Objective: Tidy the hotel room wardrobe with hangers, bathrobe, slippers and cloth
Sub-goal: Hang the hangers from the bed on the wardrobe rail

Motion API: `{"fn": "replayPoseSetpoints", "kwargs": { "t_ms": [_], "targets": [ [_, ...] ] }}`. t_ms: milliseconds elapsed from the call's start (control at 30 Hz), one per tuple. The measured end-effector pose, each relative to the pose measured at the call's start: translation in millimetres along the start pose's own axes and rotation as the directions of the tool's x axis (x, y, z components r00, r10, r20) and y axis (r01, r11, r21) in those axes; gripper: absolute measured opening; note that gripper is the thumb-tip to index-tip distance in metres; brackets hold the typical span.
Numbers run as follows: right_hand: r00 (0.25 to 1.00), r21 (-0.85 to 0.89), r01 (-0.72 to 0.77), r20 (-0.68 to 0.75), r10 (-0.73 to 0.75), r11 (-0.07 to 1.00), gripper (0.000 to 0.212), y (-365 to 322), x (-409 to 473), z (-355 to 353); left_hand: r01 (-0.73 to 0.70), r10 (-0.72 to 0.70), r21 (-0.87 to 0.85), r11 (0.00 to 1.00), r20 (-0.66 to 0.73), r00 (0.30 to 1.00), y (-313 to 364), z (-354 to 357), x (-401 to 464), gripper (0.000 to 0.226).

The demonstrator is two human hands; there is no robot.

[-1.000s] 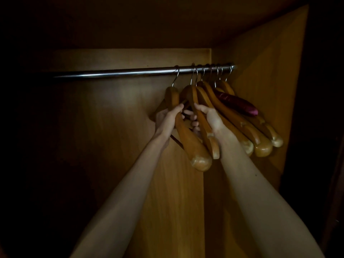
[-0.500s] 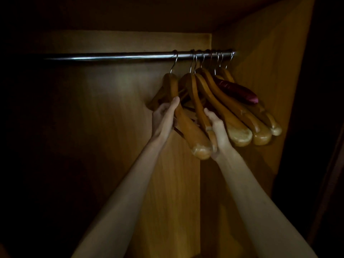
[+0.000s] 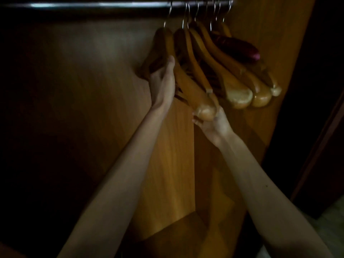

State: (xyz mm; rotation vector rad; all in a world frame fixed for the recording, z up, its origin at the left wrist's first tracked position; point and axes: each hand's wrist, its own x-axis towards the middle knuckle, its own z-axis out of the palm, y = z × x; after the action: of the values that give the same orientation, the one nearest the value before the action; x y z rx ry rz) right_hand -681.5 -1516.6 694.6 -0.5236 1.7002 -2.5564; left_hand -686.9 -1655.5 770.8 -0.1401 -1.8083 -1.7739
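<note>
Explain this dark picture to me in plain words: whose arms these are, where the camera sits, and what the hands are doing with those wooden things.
There is no machine here. The picture comes from a wide-angle camera worn on a person's head, looking into a dim wardrobe, so the two bare arms reaching forward belong to the wearer.

Across the top runs a metal rail. A row of wooden hangers hangs from it by wire hooks, crowded toward the wardrobe's right side wall. One hanger in the bunch is dark red rather than wood-coloured.

The left hand grips the leftmost hanger partway down its near arm. The right hand cups that hanger's rounded lower end from beneath, fingers curled round it. So both hands hold one hanger, which hangs on the rail. No bathrobe, slippers or cloth appear in this picture.
</note>
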Motion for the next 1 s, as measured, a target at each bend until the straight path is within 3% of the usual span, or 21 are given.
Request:
{"fn": "replayPoseSetpoints", "kwargs": {
  "t_ms": [67,133,200,267,333,433,600,700,833,933,1000],
  "targets": [
    [0.998,-0.105,-0.053,-0.032,0.05,0.993,0.04,21.2,-9.8,-14.4,-0.12,0.116,-0.029,0.992,-0.126,0.985,-24.4,-0.7,-20.0,0.025],
    [0.989,-0.189,-0.124,-0.108,0.105,0.974,0.034,45.9,-25.8,-31.8,-0.161,0.162,0.025,0.987,-0.228,0.96,-60.6,-3.4,-47.0,0.018],
    [0.97,-0.306,-0.213,-0.178,0.164,0.928,0.027,68.8,-52.0,-49.3,-0.055,0.068,0.062,0.997,-0.223,0.973,-103.1,-6.9,-83.9,0.017],
    [0.935,-0.372,-0.319,-0.273,0.226,0.872,0.023,103.6,-78.3,-75.9,0.123,-0.108,0.168,0.978,-0.097,0.989,-154.1,-6.7,-121.0,0.015],
    [0.911,-0.437,-0.388,-0.313,0.268,0.811,0.023,133.5,-101.9,-98.4,0.282,-0.307,0.276,0.919,0.05,0.951,-197.3,-12.1,-155.8,0.011],
    [0.819,-0.431,-0.542,-0.464,0.339,0.721,0.015,186.5,-155.8,-142.0,0.425,-0.556,0.438,0.792,0.233,0.798,-267.2,-7.5,-218.6,0.012],
    [0.575,-0.307,-0.797,-0.649,0.498,0.52,0.013,253.1,-275.4,-202.1,0.527,-0.774,0.569,0.631,0.413,0.48,-337.2,18.7,-330.6,0.01],
    [0.411,-0.2,-0.893,-0.726,0.551,0.403,0.018,275.6,-361.8,-231.6,0.428,-0.811,0.689,0.584,0.485,0.327,-361.9,39.7,-395.3,0.016],
    [0.201,-0.039,-0.952,-0.83,0.52,0.305,0.02,286.4,-485.3,-253.2,0.173,-0.799,0.782,0.598,0.599,0.055,-370.4,75.1,-474.0,0.016],
    [0.035,0.09,-0.967,-0.881,0.473,0.24,0.018,279.7,-567.6,-247.3,-0.046,-0.79,0.799,0.6,0.582,-0.193,-365.5,102.4,-533.7,0.012],
    [-0.118,0.253,-0.94,-0.87,0.479,0.228,0.019,275.5,-622.1,-235.6,-0.189,-0.781,0.771,0.608,0.539,-0.314,-354.7,120.3,-572.8,0.012]
  ]
}}
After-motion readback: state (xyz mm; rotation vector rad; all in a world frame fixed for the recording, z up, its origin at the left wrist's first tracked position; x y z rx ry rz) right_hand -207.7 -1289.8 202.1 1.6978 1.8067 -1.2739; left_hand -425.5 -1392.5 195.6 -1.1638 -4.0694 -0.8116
